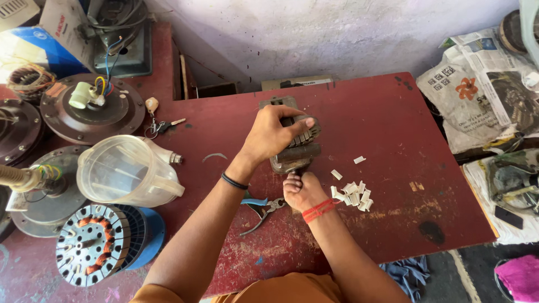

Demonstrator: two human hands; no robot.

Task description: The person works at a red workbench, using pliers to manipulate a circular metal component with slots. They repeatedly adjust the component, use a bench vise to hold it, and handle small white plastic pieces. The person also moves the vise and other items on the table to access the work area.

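My left hand [273,133] grips the top of a grey metal motor part [296,152] that stands on the dark red table [393,118]. My right hand [302,191] is closed around the lower end of that part, near the table top; what it pinches is hidden by the fingers. A black band is on my left wrist and a red thread on my right wrist. Just right of my right hand lies a small pile of white paper strips [353,194]. Blue-handled pliers [261,209] lie on the table under my left forearm.
A clear plastic jug [126,171] lies on its side at the left. Around it are a fan stator with copper windings [92,244], round fan housings [92,109] and keys [160,126]. Newspapers [477,84] and clutter fill the right side.
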